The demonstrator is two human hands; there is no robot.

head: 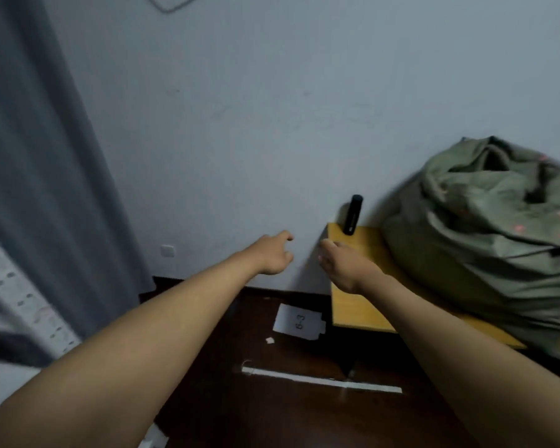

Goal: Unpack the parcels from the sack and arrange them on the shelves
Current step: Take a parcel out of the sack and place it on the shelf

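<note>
Head view shows us both our arms stretched out in front, with nothing in them. On the far left hangs a grey curtain, and a pale wall fills the middle. Low on that wall is a small white wall plate.

Our left hand is up in the air near the wall. Its fingers are loose and a little bent, and they hold nothing. Under it, on the dark floor, lies a white paper card marked 6-3 and a thin white strip.

Our right hand is just over the corner of the yellow tabletop. Its fingers are bent too, and we see nothing in them. We think both hands are free so they can reach for the sack.

A black tube stands on the tabletop against the wall. On the right sits the green sack, resting on the tabletop and bunched at the top. It looks full, so the parcels are likely inside. We cannot see any parcel or any shelf.
</note>
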